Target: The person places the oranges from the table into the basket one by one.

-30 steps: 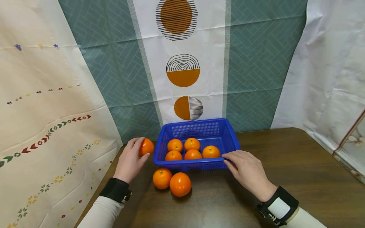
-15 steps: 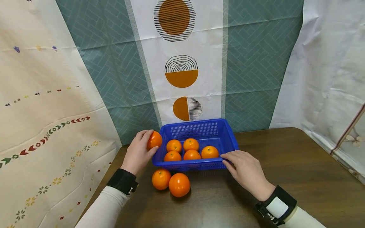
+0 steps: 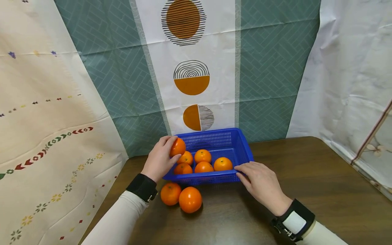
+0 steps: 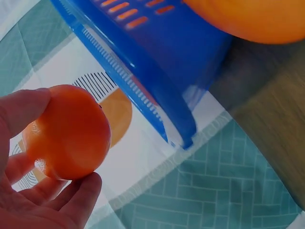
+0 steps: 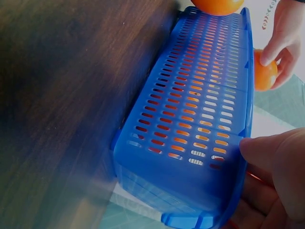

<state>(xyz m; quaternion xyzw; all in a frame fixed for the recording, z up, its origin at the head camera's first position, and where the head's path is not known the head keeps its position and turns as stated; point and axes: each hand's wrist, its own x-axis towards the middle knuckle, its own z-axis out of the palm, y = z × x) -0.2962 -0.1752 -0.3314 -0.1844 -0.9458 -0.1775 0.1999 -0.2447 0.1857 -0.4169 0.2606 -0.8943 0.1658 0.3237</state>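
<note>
My left hand [image 3: 160,158] grips an orange [image 3: 178,147] between thumb and fingers, over the left end of a blue plastic basket [image 3: 211,178]. In the left wrist view the held orange [image 4: 71,133] hangs beside the basket's rim [image 4: 157,81], its skin smooth and shiny. Several oranges [image 3: 223,164] lie in the basket, toward its left and front. My right hand [image 3: 260,179] pinches the front rim near the right corner. The right wrist view has its thumb [image 5: 264,150] outside the slotted wall, with the fingers behind the rim.
Two more oranges sit on the brown wooden table [image 3: 232,214] in front of the basket: one at the left [image 3: 170,194], and a larger-looking one [image 3: 190,200] beside it. Patterned cloth [image 3: 196,112] hangs right behind the basket, and cream cloth [image 3: 55,146] along the left edge.
My left hand has carried the orange rightward and up, from outside the basket's left end to above its left part. My right hand keeps its hold on the rim.
</note>
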